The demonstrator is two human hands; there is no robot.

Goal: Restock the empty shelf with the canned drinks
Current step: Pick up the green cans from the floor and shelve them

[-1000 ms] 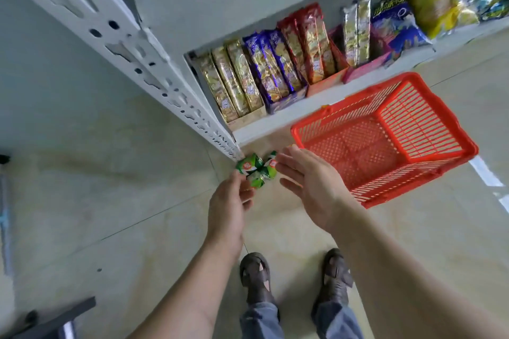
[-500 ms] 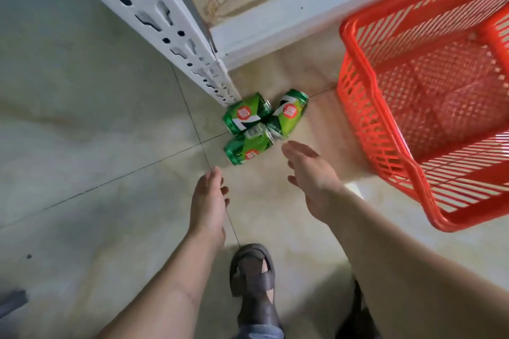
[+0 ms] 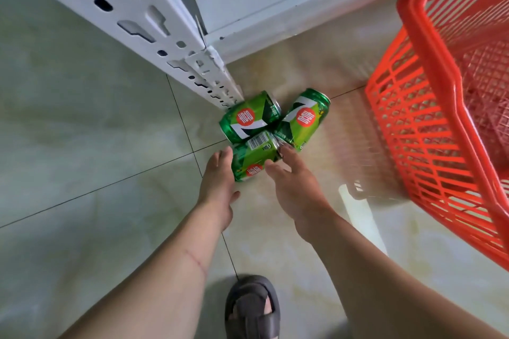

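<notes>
Your left hand (image 3: pixel 219 187) and right hand (image 3: pixel 296 195) are reaching with relaxed, straight fingers to either side of the nearest can (image 3: pixel 254 157), which is lying on the floor (image 3: pixel 82 146) by the shelf post (image 3: pixel 192 63), its long axis pointing up-right, touching two other toppled cans (image 3: pixel 249 118).

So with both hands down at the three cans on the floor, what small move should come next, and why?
Probably close both hands around the nearest can and lift it. The left hand and right hand flank it with straight fingers, gripping nothing yet, and all three cans lie on their sides, bunched beside the shelf post.
</notes>
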